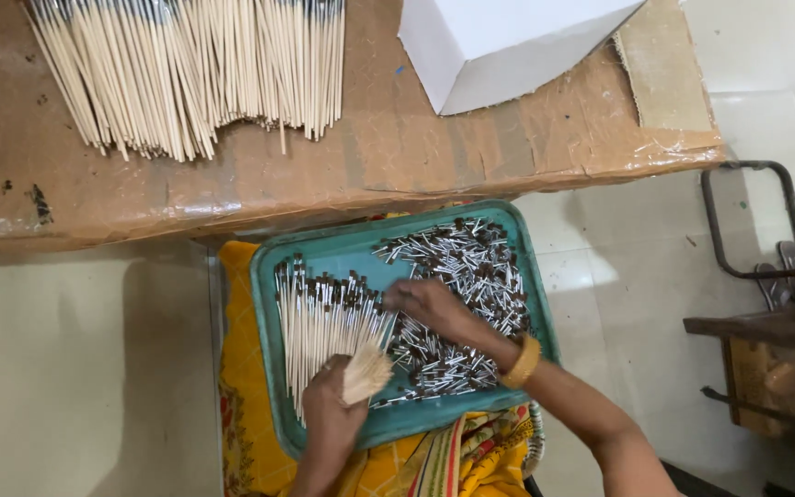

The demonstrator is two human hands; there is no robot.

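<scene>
The left hand [331,410] gripped a fanned bunch of thin pale wooden sticks [366,372] by its lower end over the teal plastic tray [361,250]. The right hand [430,304], fingers curled loosely, picked among small silver ferrules with dark bristle tips [462,276]. Both looked light, stiff, and easily scattered.

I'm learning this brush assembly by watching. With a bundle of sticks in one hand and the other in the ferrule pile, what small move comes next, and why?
Probably the right hand pinches one ferrule from the loose pile and carries it to the bundle of sticks held by the left hand. The right fingers already rest at the pile's edge, the stick ends fan toward them, and finished brushes lie in a row on the tray.
</scene>
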